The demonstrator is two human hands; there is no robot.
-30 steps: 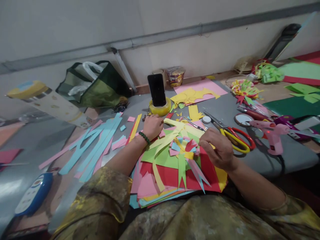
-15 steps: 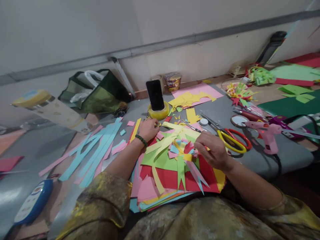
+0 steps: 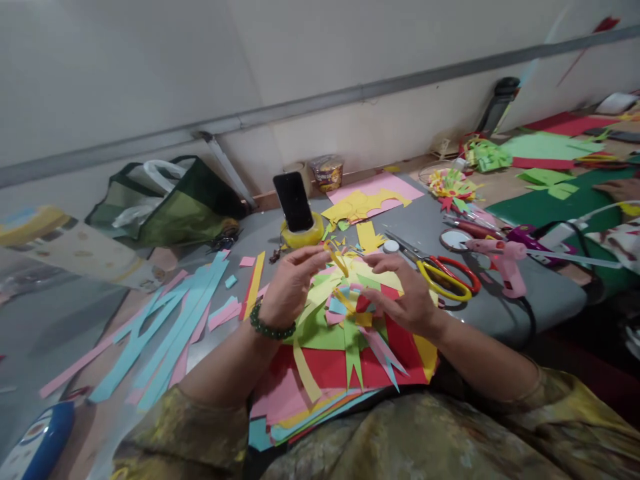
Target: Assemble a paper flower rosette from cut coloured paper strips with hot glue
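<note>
My left hand (image 3: pixel 290 283), a green bead bracelet at its wrist, pinches a narrow curled yellow paper strip (image 3: pixel 339 261) between thumb and fingertips. Opposite it, my right hand (image 3: pixel 409 293) is open with thumb and fingers apart, holding nothing. Between and below both hands lies a paper rosette (image 3: pixel 345 303) of pink, blue, yellow and red loops with notched tails. Pale yellow strips fan out around it over a green sheet (image 3: pixel 320 337). Underneath is a red sheet (image 3: pixel 320 367) on a stack of coloured papers.
Scissors (image 3: pixel 445 277) with yellow and red handles and a pink glue gun (image 3: pixel 505 260) lie to the right. A phone (image 3: pixel 294 200) leans in a yellow tape roll (image 3: pixel 303 235). Blue strips (image 3: pixel 180 333), a tumbler (image 3: pixel 90 257) and a green bag (image 3: pixel 165 213) occupy the left.
My left hand has come back toward the rosette, raising the yellow strip. My right hand has opened from a closed pose beside the rosette. The view has shifted to the right.
</note>
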